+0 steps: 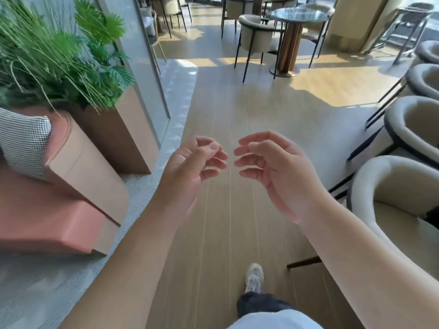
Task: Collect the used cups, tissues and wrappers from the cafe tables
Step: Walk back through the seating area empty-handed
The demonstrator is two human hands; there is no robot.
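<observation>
My left hand (192, 166) and my right hand (270, 167) are raised side by side in front of me over a wooden floor aisle. Both have loosely curled fingers and hold nothing. Their fingertips nearly face each other, a small gap apart. No cup, tissue or wrapper shows in this view. A round marble-topped cafe table (299, 13) stands far ahead at the upper right; I cannot tell whether anything lies on it.
A pink sofa (59, 210) with a checked cushion (23, 143) and a planter of green plants (59, 51) line the left. Beige tub chairs (403, 186) line the right. More chairs (257, 34) surround the far table. My shoe (254, 276) is on the floor below.
</observation>
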